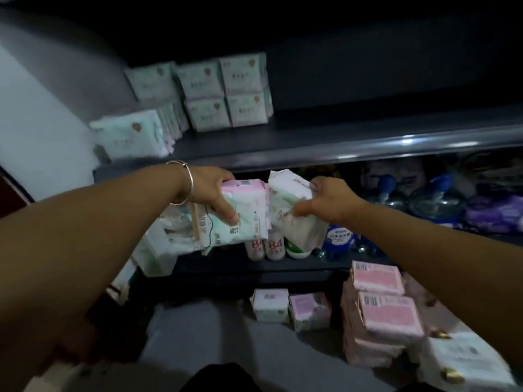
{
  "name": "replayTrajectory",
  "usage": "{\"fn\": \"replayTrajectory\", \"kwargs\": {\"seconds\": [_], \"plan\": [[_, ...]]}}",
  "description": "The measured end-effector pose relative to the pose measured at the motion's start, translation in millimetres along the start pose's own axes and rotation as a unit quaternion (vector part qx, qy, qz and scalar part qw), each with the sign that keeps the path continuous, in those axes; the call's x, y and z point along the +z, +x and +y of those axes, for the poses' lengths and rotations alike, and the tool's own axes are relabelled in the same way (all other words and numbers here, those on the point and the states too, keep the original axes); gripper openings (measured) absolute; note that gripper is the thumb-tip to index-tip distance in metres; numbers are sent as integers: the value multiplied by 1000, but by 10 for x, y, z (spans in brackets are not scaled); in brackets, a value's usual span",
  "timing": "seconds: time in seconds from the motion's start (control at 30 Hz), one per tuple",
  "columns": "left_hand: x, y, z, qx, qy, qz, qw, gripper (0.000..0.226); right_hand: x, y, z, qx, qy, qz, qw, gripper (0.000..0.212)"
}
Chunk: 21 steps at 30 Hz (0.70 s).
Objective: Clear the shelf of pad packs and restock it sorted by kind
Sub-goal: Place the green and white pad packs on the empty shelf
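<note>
My left hand (pixel 210 190), a bangle on its wrist, grips a stack of mint-and-pink pad packs (pixel 240 219) in front of the dark shelf (pixel 325 142). Beside it my right hand (pixel 331 199) holds a tilted white-and-pink pad pack (pixel 288 193), which touches the left stack. On the left end of the shelf stand mint pad packs (pixel 223 91), stacked two high at the back, with one more mint pack (pixel 130 134) near the front edge. The right part of the shelf is bare.
Below the shelf a lower shelf carries white bottles marked 84 (pixel 266 246), blue-capped jugs (pixel 435 199) and purple packs (pixel 492 213). On the floor lie pink pad packs (pixel 387 315), two small packs (pixel 291 306) and a white pack (pixel 464 360). A white wall bounds the left.
</note>
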<state>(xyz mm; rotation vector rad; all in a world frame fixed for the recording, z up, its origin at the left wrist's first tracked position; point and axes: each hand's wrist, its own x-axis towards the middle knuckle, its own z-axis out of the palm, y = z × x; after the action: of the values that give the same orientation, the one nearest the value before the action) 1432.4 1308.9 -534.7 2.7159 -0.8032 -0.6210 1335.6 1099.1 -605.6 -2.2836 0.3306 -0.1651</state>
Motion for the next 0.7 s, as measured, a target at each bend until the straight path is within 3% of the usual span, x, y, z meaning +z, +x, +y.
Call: {"fn": "replayTrajectory", "kwargs": {"seconds": [0.3,0.5,0.7], "plan": [[-616,-12,65,26,-40,93,995,49,-371,207,-533,13,66,80,994,45],[-1069,272,-143,44,-66,158,984,74,-360,690,-903,13,127,117,985,46],[-1388,604,-285,43,-91,195,976,64,-378,1175,-1092,21,195,152,969,49]]}}
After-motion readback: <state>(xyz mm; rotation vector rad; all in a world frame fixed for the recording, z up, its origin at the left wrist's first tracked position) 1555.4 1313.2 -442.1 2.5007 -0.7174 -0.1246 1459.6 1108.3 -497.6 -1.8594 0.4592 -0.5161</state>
